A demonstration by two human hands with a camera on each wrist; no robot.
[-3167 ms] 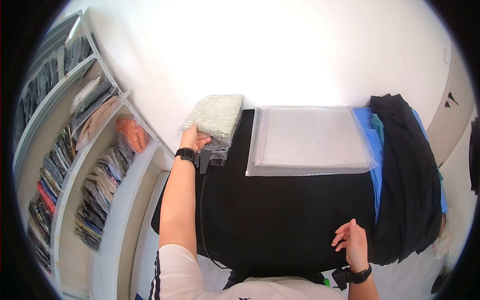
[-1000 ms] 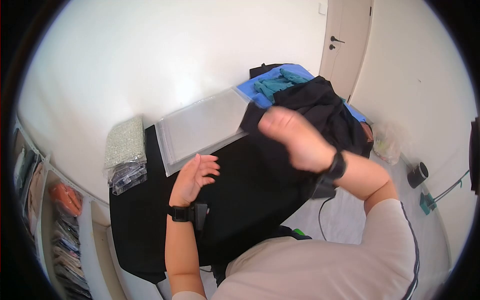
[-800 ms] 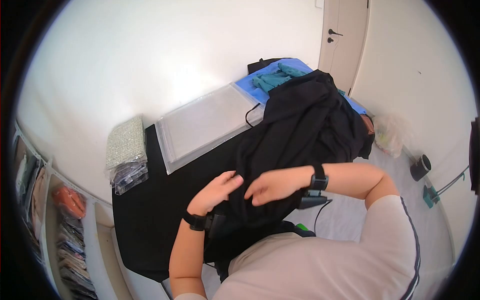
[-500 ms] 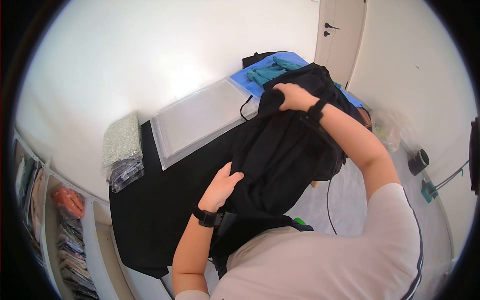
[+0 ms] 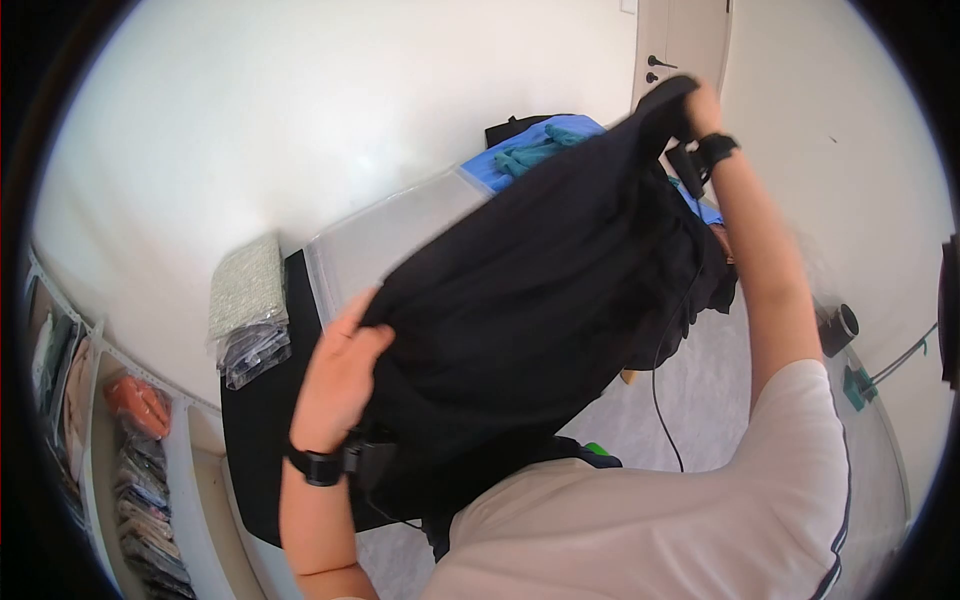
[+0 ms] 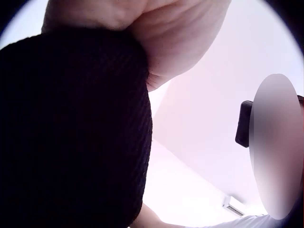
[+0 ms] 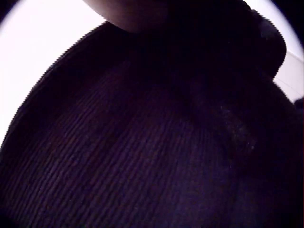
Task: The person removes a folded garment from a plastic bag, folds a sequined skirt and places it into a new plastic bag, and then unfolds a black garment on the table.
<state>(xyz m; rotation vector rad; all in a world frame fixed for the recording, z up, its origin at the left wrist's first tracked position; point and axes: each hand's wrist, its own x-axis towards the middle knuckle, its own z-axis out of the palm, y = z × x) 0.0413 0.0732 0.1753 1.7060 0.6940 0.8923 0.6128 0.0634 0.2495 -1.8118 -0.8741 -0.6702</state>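
Note:
A black garment (image 5: 530, 290) is stretched diagonally above the table between both hands. The left hand (image 5: 338, 378) grips its lower left edge, thumb on the near side. Up at the far right, the right hand (image 5: 704, 108) holds the opposite end, raised higher than the left. Dark fabric (image 6: 80, 128) fills much of the left wrist view, with part of the left hand (image 6: 175, 38) above it. In the right wrist view ribbed dark cloth (image 7: 142, 142) covers most of the picture, and a bit of the right hand (image 7: 133, 14) shows at the top.
Clear plastic bags (image 5: 400, 225) lie flat behind the garment, partly covered by it. Blue cloth (image 5: 480, 168) and teal cloth (image 5: 535, 152) lie at the far end. A wrapped light textured bundle (image 5: 248, 285) stands at the table's left. Shelves (image 5: 200, 480) are at lower left; a cable (image 5: 657, 400) hangs at right.
Having come from the table's left side and an empty pose, the hands now grip the black garment. It has been lifted off the pile and spread; the left hand moved left, the right hand up and right.

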